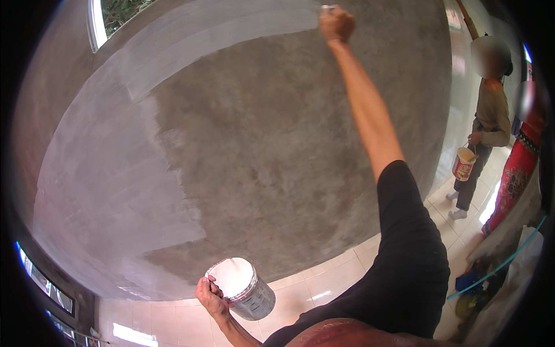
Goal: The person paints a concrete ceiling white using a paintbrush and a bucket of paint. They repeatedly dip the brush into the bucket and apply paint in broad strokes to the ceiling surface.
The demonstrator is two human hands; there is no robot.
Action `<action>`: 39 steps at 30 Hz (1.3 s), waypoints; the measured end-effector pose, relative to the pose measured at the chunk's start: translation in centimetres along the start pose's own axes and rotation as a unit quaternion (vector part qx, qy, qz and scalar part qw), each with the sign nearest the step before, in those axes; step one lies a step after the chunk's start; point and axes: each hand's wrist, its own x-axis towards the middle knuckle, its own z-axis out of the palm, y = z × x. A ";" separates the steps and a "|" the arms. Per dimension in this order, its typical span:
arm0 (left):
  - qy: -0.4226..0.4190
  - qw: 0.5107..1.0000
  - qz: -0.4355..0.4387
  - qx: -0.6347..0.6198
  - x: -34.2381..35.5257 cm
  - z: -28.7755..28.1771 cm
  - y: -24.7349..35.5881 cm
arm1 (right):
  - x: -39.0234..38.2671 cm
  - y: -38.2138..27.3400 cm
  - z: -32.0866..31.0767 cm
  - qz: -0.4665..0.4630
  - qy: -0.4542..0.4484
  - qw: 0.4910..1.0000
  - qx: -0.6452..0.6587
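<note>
My left hand (213,296) is closed on the rim or handle of a grey paint bucket (254,303), low in front of the wall. White paint (232,276) shows inside it. At full stretch, my right hand (337,25) is up against the brownish-grey wall (260,133), its fingers wrapped round what looks like a paintbrush (328,8). Only a small pale end of that tool shows past the fist; the rest is hidden. A coat of pale paint (115,185) covers the wall's left side and runs as a band along the top to my right hand.
On the right a person (491,110) stands holding a small paint pail (464,164); another in red (520,168) is beside them. A window (118,20) opens at upper left. Glossy tiles (332,277) cover the floor. A light-blue hose or cord (503,265) crosses at lower right.
</note>
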 end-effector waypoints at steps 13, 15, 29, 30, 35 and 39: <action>0.001 0.999 -0.040 0.001 0.5 -1.3 -0.9 | -13.8 -32.7 -0.6 -0.096 -0.033 0.951 0.293; -0.009 0.999 -0.048 0.004 0.6 -1.2 -0.9 | -15.3 -36.8 -0.3 -0.082 -0.038 0.952 0.292; 0.006 0.999 -0.014 0.049 0.4 -1.0 -0.8 | -14.3 -31.8 0.0 0.102 -0.125 0.908 0.388; 0.009 0.999 -0.005 0.046 0.4 -0.8 -0.9 | -13.2 -28.4 1.0 0.137 -0.110 0.917 0.358; 0.018 0.998 0.022 0.047 0.3 -1.3 -1.4 | -7.7 -11.4 -1.1 0.222 -0.125 0.899 0.357; 0.011 0.998 0.025 0.057 0.5 -0.7 -1.0 | -3.9 1.1 -3.9 0.179 -0.020 0.962 0.204</action>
